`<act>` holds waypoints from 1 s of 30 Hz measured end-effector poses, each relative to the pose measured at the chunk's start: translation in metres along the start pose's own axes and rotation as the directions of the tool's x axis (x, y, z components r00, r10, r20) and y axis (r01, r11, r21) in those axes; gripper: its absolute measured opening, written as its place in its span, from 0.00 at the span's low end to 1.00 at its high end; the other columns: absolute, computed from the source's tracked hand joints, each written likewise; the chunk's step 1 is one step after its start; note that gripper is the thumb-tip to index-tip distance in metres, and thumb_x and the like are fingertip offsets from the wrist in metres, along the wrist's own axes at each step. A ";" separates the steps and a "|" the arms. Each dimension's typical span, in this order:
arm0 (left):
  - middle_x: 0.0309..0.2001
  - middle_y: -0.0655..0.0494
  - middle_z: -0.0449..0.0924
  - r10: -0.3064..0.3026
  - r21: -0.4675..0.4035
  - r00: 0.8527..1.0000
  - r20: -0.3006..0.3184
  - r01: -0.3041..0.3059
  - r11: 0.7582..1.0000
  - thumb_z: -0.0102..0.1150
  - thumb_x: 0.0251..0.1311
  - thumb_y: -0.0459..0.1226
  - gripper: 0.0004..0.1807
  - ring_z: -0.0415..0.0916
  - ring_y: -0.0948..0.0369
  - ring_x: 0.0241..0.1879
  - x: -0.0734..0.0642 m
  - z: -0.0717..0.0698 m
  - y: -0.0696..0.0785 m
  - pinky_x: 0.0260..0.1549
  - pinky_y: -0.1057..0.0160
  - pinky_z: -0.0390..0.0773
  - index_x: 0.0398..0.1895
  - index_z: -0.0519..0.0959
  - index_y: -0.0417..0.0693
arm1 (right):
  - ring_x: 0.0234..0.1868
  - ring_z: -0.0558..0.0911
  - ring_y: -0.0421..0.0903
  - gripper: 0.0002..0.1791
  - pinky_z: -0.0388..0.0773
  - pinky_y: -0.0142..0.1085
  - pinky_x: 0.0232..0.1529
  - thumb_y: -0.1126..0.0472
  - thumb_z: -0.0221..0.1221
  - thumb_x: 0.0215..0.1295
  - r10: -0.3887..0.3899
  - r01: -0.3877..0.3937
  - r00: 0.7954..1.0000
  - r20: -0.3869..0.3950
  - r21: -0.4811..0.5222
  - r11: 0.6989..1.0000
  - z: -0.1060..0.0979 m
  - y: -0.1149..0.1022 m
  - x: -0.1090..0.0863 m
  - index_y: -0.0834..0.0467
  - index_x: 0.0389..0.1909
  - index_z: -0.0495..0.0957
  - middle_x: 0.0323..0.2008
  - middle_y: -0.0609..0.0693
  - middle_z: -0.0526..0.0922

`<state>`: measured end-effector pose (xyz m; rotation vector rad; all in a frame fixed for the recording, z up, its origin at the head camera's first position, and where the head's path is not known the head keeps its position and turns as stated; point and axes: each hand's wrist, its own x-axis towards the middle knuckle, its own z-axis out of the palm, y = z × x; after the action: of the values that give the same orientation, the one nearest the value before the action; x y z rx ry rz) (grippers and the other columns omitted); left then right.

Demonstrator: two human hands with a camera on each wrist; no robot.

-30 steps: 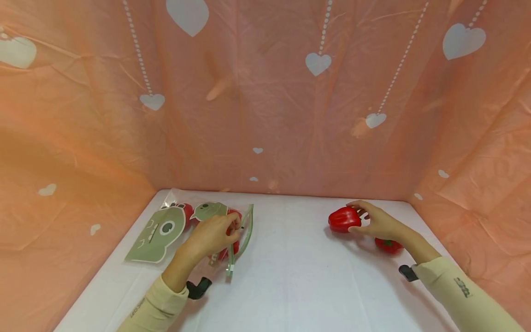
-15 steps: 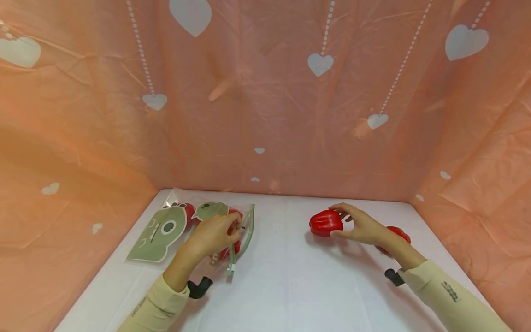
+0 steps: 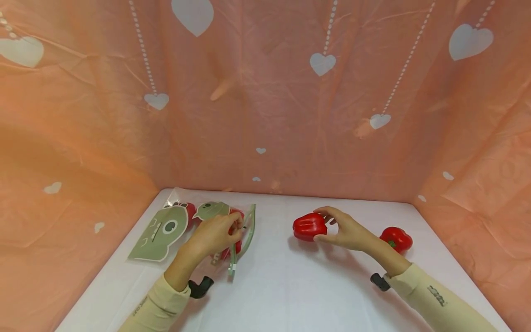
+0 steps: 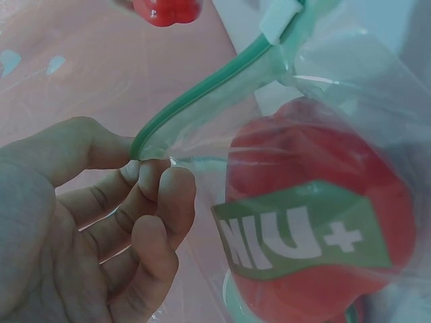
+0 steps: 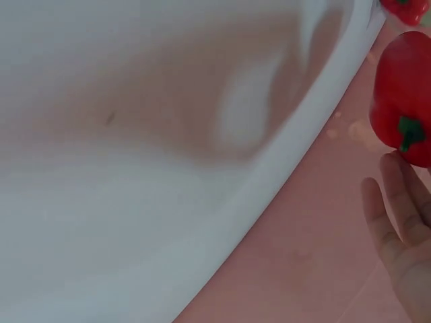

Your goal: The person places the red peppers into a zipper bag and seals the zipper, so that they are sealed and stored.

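My left hand (image 3: pixel 213 234) pinches the green zip edge (image 4: pixel 202 91) of a clear zip bag (image 3: pixel 159 233) printed with green monsters, lying at the table's left. The bag's mouth is spread apart, with a white slider (image 4: pixel 281 20) on the zip. Red bell peppers show inside it, one (image 4: pixel 310 148) large in the left wrist view behind a green label. My right hand (image 3: pixel 347 233) grips a red bell pepper (image 3: pixel 309 226) between thumb and fingers, over the table right of the middle. In the right wrist view, its green stem (image 5: pixel 409 131) faces the palm side.
Another red bell pepper (image 3: pixel 397 239) lies on the white tabletop (image 3: pixel 274 295) at the right, beyond my right forearm. Orange cloth (image 3: pixel 265 115) with pale hearts hangs along the back and both sides. A black wrist mount (image 3: pixel 201 287) sits under my left cuff.
My right hand has carried the bell pepper leftward, toward the bag, bringing the other loose pepper out from behind the arm. My left hand keeps its pinch on the bag's edge.
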<state>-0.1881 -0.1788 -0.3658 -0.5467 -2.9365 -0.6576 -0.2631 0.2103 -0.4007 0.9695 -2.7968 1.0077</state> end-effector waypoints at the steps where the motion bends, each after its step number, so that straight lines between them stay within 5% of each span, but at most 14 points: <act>1: 0.28 0.63 0.78 -0.002 0.000 1.000 0.001 0.002 1.000 0.65 0.66 0.34 0.05 0.72 0.63 0.26 0.000 0.000 0.000 0.25 0.62 0.72 0.39 0.78 0.51 | 0.55 0.80 0.50 0.41 0.82 0.56 0.57 0.50 0.79 0.59 -0.009 0.009 1.000 -0.002 0.003 1.000 0.002 -0.003 0.000 0.58 0.69 0.74 0.58 0.50 0.83; 10: 0.29 0.62 0.78 -0.016 0.001 1.000 0.002 0.016 1.000 0.67 0.66 0.35 0.05 0.72 0.63 0.27 0.000 0.000 0.001 0.25 0.61 0.72 0.40 0.79 0.51 | 0.53 0.82 0.48 0.39 0.84 0.49 0.56 0.50 0.79 0.59 -0.064 0.065 0.998 -0.015 0.054 0.996 0.025 -0.020 0.007 0.59 0.68 0.75 0.57 0.50 0.84; 30: 0.28 0.61 0.77 -0.022 -0.011 1.000 0.014 0.022 1.000 0.66 0.66 0.34 0.05 0.72 0.63 0.26 0.001 0.000 0.001 0.25 0.62 0.73 0.40 0.79 0.50 | 0.46 0.85 0.45 0.40 0.86 0.48 0.51 0.49 0.79 0.60 -0.010 0.007 1.000 0.013 0.191 0.982 0.068 -0.053 0.023 0.58 0.70 0.74 0.59 0.54 0.84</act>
<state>-0.1885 -0.1776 -0.3657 -0.5234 -2.9576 -0.6757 -0.2395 0.1262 -0.4187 1.0079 -2.7436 1.2932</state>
